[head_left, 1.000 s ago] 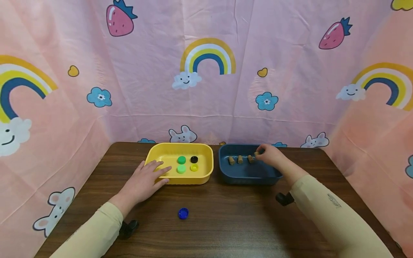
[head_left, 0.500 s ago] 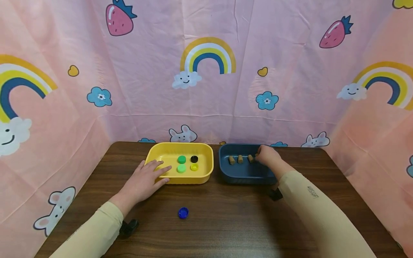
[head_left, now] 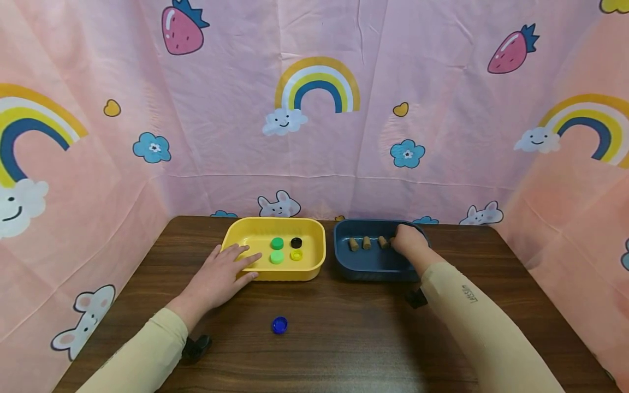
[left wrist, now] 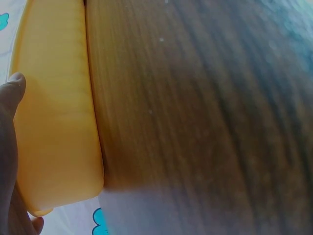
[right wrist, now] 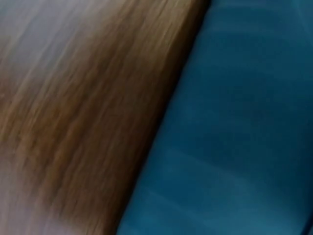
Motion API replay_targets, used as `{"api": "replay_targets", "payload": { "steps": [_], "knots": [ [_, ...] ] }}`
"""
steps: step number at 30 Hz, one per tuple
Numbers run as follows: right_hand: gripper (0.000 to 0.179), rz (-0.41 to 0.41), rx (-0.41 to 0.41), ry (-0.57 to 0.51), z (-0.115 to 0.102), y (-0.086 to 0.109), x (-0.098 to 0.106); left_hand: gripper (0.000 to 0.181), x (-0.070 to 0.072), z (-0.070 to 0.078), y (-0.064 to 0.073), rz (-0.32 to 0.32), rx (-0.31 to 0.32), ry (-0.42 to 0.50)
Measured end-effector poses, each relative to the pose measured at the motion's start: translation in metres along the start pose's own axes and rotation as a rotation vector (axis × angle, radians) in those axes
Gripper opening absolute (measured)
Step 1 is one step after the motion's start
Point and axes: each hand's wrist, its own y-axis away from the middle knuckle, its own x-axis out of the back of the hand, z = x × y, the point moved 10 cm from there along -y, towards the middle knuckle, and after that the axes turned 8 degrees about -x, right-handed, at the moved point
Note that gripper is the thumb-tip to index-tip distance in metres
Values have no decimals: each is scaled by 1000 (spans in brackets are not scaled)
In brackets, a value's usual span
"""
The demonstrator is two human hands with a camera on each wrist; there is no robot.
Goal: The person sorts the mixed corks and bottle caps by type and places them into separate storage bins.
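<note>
My left hand [head_left: 218,275] lies with spread fingers over the left front corner of the yellow tray [head_left: 314,267]; in the left wrist view its thumb sits at the rim of that yellow wall. Inside are two green bottle caps, a black one and a yellow one. My right hand [head_left: 410,243] reaches down into the right side of the dark blue tray [head_left: 378,269], pinching a small cork that its fingers mostly hide. To its left, several more corks [head_left: 366,243] stand in a row. The right wrist view shows only the blue tray's blurred side [right wrist: 234,122].
A blue bottle cap [head_left: 279,325] lies on the dark wooden table [head_left: 334,349], in front of the yellow tray. The two trays stand side by side near the back edge. Printed cloth [head_left: 324,147] hangs behind and at both sides.
My right hand has lowered into the blue tray with the cork, its forearm swinging left. The left hand has stayed on the yellow tray.
</note>
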Motion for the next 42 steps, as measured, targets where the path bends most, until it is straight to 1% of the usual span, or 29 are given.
{"api": "replay_targets", "payload": {
  "steps": [9,15,22,27,33,38,42],
  "knots": [
    [29,10,8,-8,2,1,0,53,-1,-1,1,-1,6,-6],
    [33,13,15,-13,2,2,1,53,0,0,1,5,7,1],
    [36,19,12,-25,4,1,3,53,-2,0,1,2,4,2],
    [37,15,26,-32,4,-1,3,53,-1,0,0,2,1,-2],
    [35,-7,20,-45,6,-2,5,53,1,0,-1,7,-2,-1],
    [30,-1,9,-99,6,1,13,54,0,0,-1,4,-3,-6],
    [37,27,29,-168,4,10,20,54,-2,-1,-1,1,1,-1]
  ]
}}
